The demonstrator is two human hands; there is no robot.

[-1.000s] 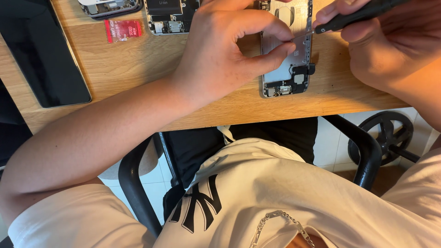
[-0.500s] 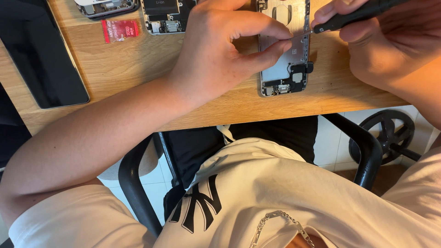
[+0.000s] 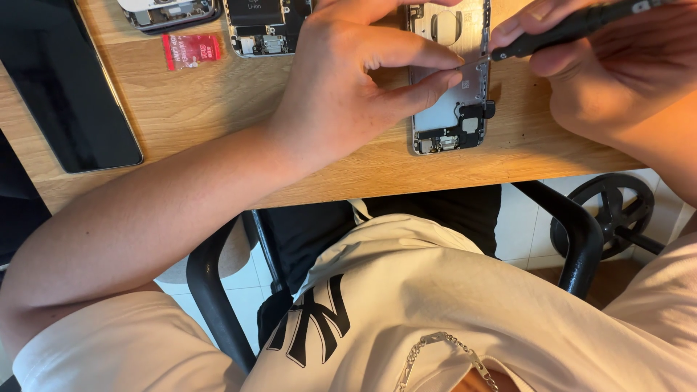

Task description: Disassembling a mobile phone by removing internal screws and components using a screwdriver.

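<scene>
Wooden desk [image 3: 218, 123], seen from above, carries everything; below its near edge show a black chair frame [image 3: 573, 239] and the person's white shirt. Close to that near edge, toward the right, lies an opened phone housing [image 3: 454, 120], its silver inside and dark lower parts facing up. The left hand [image 3: 348, 87] rests over the housing's left side, thumb and forefinger drawn together so that their tips [image 3: 446, 76] pinch a small part at the housing's right rim; what the part is cannot be made out. The right hand [image 3: 617, 65] comes in from the right edge, its fingers closed round a black screwdriver [image 3: 566, 29] whose tip meets the housing just beside the left fingertips. At the far edge lie a second opened phone [image 3: 265, 25] and part of a third phone [image 3: 170, 11], with a small red packet [image 3: 191, 51] just in front of them. A dark tablet [image 3: 62, 87] lies along the left edge, well apart from the hands.
</scene>
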